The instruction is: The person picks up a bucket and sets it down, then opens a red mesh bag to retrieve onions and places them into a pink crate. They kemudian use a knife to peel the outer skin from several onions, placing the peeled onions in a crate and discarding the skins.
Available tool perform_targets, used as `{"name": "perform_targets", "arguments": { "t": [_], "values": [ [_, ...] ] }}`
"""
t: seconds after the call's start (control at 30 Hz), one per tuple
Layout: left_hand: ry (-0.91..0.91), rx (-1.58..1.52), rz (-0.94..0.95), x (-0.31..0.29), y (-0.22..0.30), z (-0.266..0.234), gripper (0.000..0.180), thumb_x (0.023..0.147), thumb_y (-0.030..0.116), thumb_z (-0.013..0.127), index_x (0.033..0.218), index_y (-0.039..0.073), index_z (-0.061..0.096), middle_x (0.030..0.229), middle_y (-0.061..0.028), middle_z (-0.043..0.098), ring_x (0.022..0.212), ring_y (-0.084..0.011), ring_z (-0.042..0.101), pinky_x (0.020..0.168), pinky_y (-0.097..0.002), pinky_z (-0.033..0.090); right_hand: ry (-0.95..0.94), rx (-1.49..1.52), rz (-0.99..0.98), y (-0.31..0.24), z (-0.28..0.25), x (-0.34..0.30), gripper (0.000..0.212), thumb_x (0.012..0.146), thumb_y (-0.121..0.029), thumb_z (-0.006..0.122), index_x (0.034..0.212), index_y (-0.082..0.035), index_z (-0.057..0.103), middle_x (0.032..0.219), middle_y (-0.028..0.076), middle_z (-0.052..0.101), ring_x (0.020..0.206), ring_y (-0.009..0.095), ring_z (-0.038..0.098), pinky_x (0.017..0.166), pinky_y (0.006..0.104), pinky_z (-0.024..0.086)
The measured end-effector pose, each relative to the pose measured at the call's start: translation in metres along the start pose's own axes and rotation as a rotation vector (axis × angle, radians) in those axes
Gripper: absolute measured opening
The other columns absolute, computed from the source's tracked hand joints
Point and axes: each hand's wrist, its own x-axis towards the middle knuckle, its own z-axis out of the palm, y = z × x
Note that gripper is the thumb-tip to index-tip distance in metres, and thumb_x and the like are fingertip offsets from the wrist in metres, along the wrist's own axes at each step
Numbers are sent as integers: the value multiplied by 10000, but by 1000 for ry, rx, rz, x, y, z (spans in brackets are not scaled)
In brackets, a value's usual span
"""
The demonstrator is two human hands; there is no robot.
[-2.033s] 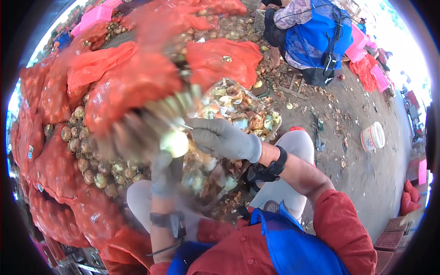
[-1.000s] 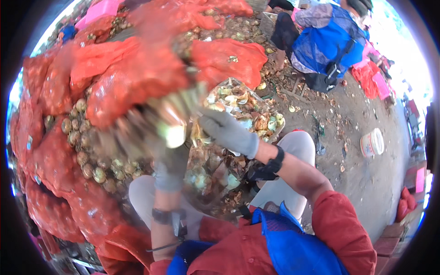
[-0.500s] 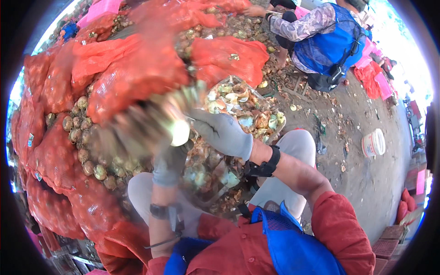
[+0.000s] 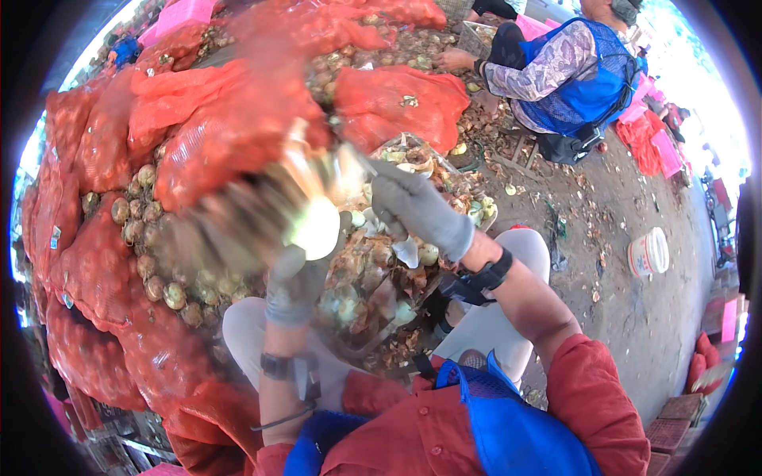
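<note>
Above the peel pile, my gloved left hand [image 4: 295, 278] is closed around a pale peeled onion [image 4: 315, 230], its fingers partly blurred. My gloved right hand [image 4: 413, 198] is closed, just right of the onion and apart from it. A thin knife blade [image 4: 359, 160] seems to stick out of it toward the upper left; its handle is hidden in the fist. Under the right hand hangs a whitish piece of peel [image 4: 406, 252]. Below both hands lies a heap of onion skins [image 4: 361, 289] between my knees. A hazy smear covers the view left of the onion.
Red mesh sacks of onions [image 4: 99, 266] are stacked at left, with loose unpeeled onions [image 4: 151, 285] beside them. Another red sack [image 4: 401, 103] lies ahead. A person in a blue vest [image 4: 575, 79] sits at upper right. A white bucket [image 4: 648, 251] stands on the littered floor at right.
My right hand has moved right and slightly up, away from the onion. The onion in my left hand shows more clearly. The person at upper right has shifted, an arm reaching toward the onions.
</note>
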Motion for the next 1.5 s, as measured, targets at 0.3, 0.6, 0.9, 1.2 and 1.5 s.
{"name": "perform_targets", "arguments": {
  "t": [0.3,0.6,0.9,1.2,1.5],
  "values": [
    [-53,527,-201,6,0,-5,1048,618,262,856,1505,24,352,1347,-97,564,1232,-216,566,1062,-336,454,69,-97,-77,-3,15,-5,216,947,-208,677,1028,-8,688,834,-8,673,730,48,588,617,229,480],
    [-17,148,-68,1,-19,12,798,879,382,715,1475,0,347,1412,-119,513,1264,-246,555,1005,-361,524,-204,713,303,-4,3,-1,267,995,-391,580,945,-133,626,581,-27,530,427,117,492,366,238,356],
    [9,67,251,-69,62,19,663,935,312,613,1461,-11,372,1437,-148,495,1359,-333,453,1121,-438,388,171,-588,-183,34,-19,9,503,959,-327,612,1319,10,519,915,70,640,692,101,573,637,285,484],
    [397,-293,557,-268,83,-38,614,942,326,663,1406,-3,430,1414,-174,497,1334,-310,463,1132,-376,419,-40,-355,-109,14,43,-22,538,1030,-326,481,1469,-30,383,884,36,671,517,35,455,406,188,323],
    [249,-769,846,-347,74,-86,754,868,335,751,1429,-26,399,1496,-156,426,1399,-274,398,1168,-414,358,-43,-490,-79,13,19,-12,466,1032,-359,475,1398,-69,476,915,56,691,512,47,510,385,189,360]
  ]
}}
